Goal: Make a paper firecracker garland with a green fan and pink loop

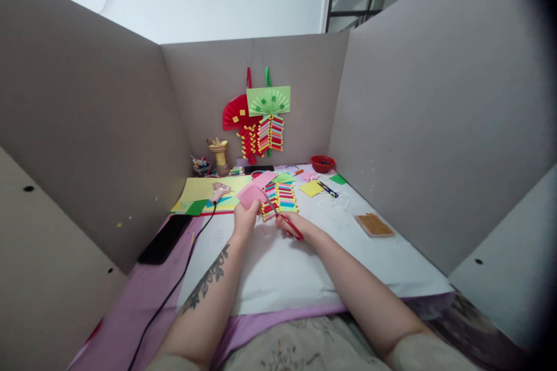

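Pinched in my left hand (246, 217) is a pink sheet of paper (249, 195), raised above the table. My right hand (288, 224) grips red-handled scissors (297, 234), whose blades point up and left to the edge of the pink paper. Whether the blades are apart is too small to tell. Just behind my hands lies a panel of rolled paper tubes (287, 197) in several colours with yellow ends, partly covered by the pink paper and scissors.
A hot glue gun (221, 190) rests on yellow sheets (200, 190) at left, its cord running toward me. Beside it lies a black phone-like slab (164, 239). Rightward are yellow paper (311, 188), a craft knife (327, 189), a red bowl (322, 163) and a brown-filled tray (375, 225). Paper decorations (268, 101) hang behind.
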Demonstrator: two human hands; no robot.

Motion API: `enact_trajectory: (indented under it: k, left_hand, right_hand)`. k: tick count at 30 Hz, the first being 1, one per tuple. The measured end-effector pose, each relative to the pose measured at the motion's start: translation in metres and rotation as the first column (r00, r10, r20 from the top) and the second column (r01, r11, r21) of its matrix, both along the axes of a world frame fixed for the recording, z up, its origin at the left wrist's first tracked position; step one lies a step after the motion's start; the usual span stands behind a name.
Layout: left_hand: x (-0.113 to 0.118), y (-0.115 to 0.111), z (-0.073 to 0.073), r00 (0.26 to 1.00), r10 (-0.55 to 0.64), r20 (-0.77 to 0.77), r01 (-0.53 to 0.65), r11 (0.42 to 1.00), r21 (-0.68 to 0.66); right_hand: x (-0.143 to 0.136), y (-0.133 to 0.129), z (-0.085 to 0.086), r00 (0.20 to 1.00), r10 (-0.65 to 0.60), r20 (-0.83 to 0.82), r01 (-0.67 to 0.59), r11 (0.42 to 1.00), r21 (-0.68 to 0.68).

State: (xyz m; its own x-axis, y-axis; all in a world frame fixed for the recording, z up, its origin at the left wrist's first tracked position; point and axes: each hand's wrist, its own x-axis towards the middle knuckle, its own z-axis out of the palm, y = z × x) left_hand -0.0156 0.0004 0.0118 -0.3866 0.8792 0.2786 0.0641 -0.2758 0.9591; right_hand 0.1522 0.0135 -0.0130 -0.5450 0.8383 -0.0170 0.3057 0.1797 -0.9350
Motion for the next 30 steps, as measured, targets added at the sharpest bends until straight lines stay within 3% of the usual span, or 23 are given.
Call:
enact_trajectory:
  k: [10,19,30]
  left_hand:
    - [0.003,0.001,-0.001,0.999,-0.035,0.027,0.035,0.999,0.016]
    - [0.001,0.001,-0.003,0.998,-0.037,-0.048,0.035,0.999,-0.036]
    - [0.002,-0.001,-0.001,0.997,-0.049,-0.055,0.048,0.999,-0.017]
  right_hand:
    - [-0.002,0.006,-0.009,1.0,-0.01,-0.022,0.01,1.0,0.015]
    - [-0.002,0.007,-0.01,1.0,-0.003,-0.031,0.003,1.0,0.004]
    - [-0.005,-0.002,0.004,0.999,-0.031,-0.036,0.031,1.0,-0.007]
